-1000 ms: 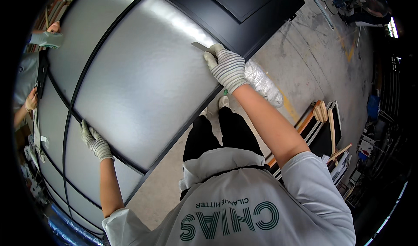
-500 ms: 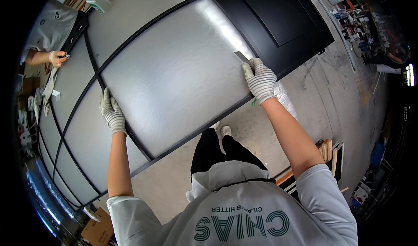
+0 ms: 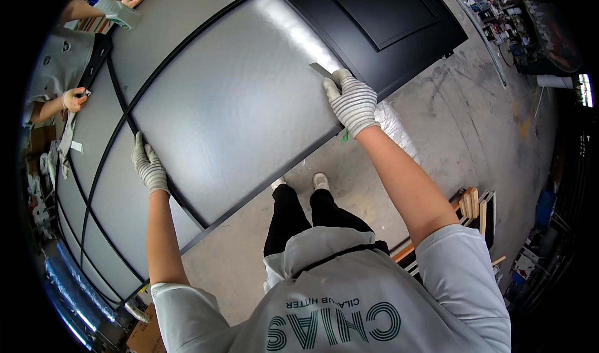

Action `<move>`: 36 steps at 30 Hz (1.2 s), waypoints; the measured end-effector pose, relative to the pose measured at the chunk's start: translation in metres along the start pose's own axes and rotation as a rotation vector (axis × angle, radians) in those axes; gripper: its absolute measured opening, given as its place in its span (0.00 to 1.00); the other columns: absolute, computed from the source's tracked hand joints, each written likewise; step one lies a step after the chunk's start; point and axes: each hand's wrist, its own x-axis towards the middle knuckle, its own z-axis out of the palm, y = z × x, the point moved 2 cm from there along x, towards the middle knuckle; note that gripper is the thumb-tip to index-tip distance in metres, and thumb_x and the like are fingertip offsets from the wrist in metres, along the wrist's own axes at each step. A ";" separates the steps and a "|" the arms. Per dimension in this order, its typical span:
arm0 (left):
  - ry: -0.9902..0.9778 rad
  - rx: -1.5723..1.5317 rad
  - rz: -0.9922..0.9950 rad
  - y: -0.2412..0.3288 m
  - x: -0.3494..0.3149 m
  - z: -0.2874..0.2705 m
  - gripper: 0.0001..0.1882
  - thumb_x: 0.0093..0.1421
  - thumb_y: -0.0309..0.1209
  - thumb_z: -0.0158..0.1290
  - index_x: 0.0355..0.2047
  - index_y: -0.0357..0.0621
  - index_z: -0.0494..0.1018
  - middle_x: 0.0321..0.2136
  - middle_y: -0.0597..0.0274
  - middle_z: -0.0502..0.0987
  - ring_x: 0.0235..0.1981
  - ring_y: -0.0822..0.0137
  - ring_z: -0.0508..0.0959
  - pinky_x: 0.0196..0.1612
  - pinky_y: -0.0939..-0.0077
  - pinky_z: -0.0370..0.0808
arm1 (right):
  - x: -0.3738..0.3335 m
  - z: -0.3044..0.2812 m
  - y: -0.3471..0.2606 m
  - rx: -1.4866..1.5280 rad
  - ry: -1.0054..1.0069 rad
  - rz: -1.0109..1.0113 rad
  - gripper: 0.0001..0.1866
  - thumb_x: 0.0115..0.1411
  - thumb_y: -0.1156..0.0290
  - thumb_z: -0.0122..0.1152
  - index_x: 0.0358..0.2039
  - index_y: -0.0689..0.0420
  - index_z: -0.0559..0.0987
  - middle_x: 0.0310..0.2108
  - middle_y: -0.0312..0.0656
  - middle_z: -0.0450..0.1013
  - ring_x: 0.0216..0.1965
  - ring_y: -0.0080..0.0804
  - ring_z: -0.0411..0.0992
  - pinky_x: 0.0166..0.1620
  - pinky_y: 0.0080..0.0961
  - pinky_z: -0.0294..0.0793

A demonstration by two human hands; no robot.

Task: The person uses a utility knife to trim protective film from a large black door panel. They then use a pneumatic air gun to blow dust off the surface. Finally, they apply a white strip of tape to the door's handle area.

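Note:
A large door-like panel lies flat before me, with frosted grey panes (image 3: pixel 231 109) between black bars (image 3: pixel 170 62) and a solid black section (image 3: pixel 368 25) at its far right end. My left hand (image 3: pixel 150 166), in a striped grey-white glove, rests on a black bar with its fingers stretched out. My right hand (image 3: pixel 352 101), gloved likewise, grips a thin flat metal blade (image 3: pixel 319 70), like a scraper. The blade's tip sticks out to the left over the pane next to the black section. How it is held inside the palm is hidden.
Across the panel at upper left, a co-worker's hand (image 3: pixel 73 99) is near a pale cloth (image 3: pixel 66 142); a white bottle (image 3: pixel 121 13) with a blue top is beside their other arm. Clear plastic wrap (image 3: pixel 396 131) shows beyond my right wrist. Wooden strips (image 3: pixel 469 204) lie at lower right.
The panel and both my hands appear shifted left in view, and my feet stand farther apart. The blade stays in my right hand. The co-worker's upper hand has moved out over the panel.

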 end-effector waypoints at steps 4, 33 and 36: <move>0.005 0.015 -0.036 0.006 -0.005 -0.001 0.21 0.62 0.23 0.45 0.57 0.45 0.69 0.55 0.52 0.69 0.56 0.55 0.68 0.62 0.65 0.62 | 0.002 0.000 0.001 0.019 -0.001 0.048 0.18 0.59 0.56 0.57 0.40 0.58 0.77 0.32 0.47 0.79 0.34 0.43 0.78 0.42 0.34 0.75; -0.009 0.263 -0.016 0.002 -0.011 0.001 0.23 0.59 0.27 0.48 0.56 0.55 0.68 0.59 0.48 0.65 0.59 0.46 0.64 0.64 0.56 0.58 | -0.002 -0.003 -0.003 0.111 0.103 0.099 0.25 0.58 0.47 0.57 0.39 0.59 0.77 0.32 0.52 0.78 0.36 0.47 0.78 0.41 0.36 0.75; -0.001 0.255 -0.009 0.003 -0.010 0.000 0.23 0.58 0.25 0.48 0.55 0.52 0.69 0.59 0.48 0.65 0.60 0.47 0.63 0.64 0.55 0.58 | -0.002 -0.005 -0.003 0.099 0.097 0.074 0.23 0.60 0.48 0.56 0.37 0.58 0.77 0.28 0.50 0.78 0.31 0.46 0.77 0.37 0.36 0.75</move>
